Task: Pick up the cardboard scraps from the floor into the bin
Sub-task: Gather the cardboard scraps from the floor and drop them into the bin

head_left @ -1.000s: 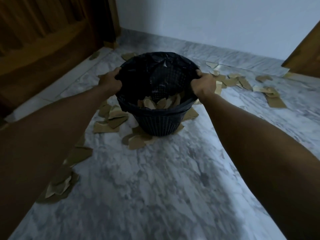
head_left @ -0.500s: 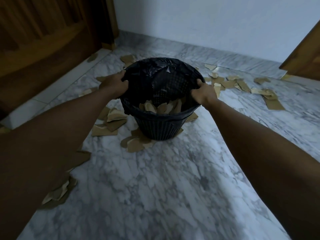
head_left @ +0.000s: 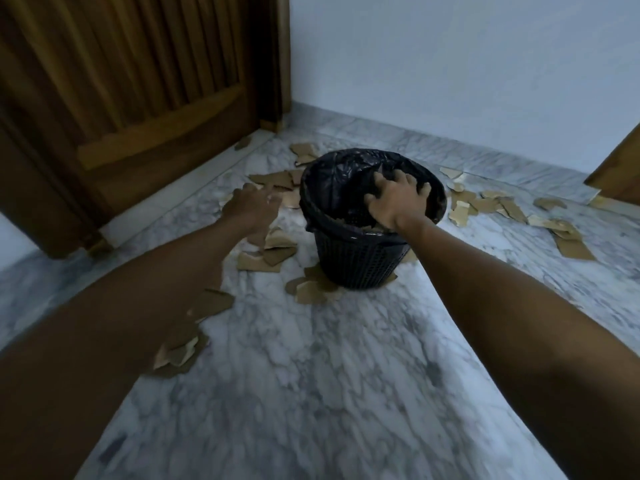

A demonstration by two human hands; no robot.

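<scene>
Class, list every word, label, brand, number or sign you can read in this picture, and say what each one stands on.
None: no readable text shows on the bin, its black liner, the cardboard scraps, the wooden door, the wall or the marble floor.

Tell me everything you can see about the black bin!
The bin is a round black plastic basket with mesh-like walls, lined with a crinkly black bag folded over its rim. It stands upright on the marble floor, on top of some cardboard scraps. More scraps lie inside. The right hand reaches into its mouth; the left hand is beside it, not touching.
</scene>
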